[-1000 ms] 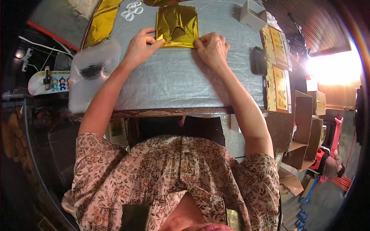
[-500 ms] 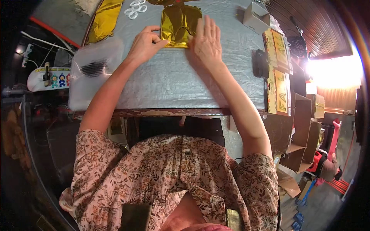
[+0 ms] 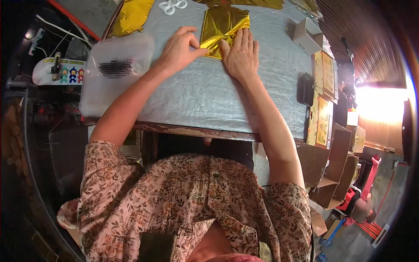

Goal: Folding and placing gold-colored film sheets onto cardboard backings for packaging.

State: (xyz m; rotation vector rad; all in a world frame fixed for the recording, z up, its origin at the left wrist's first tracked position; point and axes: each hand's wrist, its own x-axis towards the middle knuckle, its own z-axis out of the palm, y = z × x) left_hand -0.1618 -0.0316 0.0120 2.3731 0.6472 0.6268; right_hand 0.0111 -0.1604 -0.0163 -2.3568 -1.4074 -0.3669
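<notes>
A folded piece of shiny gold foil (image 3: 219, 22) lies on the silvery-grey table cover at the far middle, its near part creased. At its near left corner, the bent fingers and thumb of my left hand (image 3: 180, 51) close on the edge. My right hand (image 3: 242, 59) rests flat over the near right part, fingers stretched out and pointing away from me, and hides some of the foil beneath. More gold foil (image 3: 131, 16) lies at the far left, beside some white rings (image 3: 172, 6).
A stack of clear plastic bags (image 3: 98, 83) lies at the table's left. On the right are an open white box (image 3: 307, 37), a black object (image 3: 305, 89) and yellow packages (image 3: 323, 118). Cardboard boxes (image 3: 335, 168) stand beyond the right edge. The table's front edge (image 3: 196, 132) runs before me.
My right hand has come down from the foil's right side onto its near part. My left fingers have curled in at the corner. The whole view has shifted slightly.
</notes>
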